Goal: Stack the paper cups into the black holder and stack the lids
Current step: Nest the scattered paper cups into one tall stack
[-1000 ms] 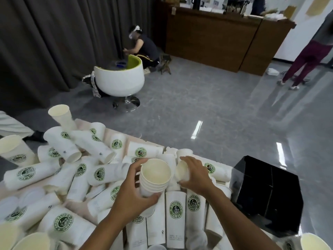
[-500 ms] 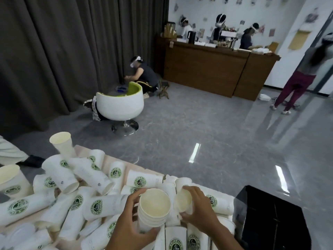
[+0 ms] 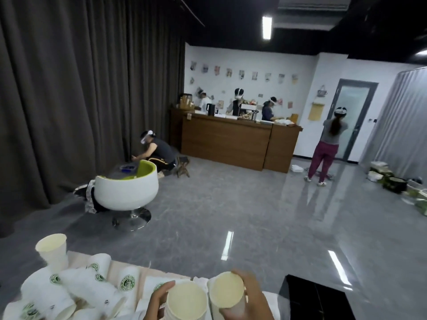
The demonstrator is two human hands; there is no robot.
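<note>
Pale table [image 3: 129,265] under a heap of white paper cups [image 3: 76,287].

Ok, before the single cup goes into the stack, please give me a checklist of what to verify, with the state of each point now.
1. Left hand grips the cup stack: ok.
2. Right hand grips the single cup: ok.
3. Stack mouth open and facing up, nothing inside it: ok.
4. Single cup lifted above the stack, base first: not ok; the two rims sit side by side.
5. Black holder at the right, reachable: ok; whether its slot is free, cannot tell.
6. Camera looks at the hands: not ok; they lie at the bottom edge of the view, partly cut off.
</note>
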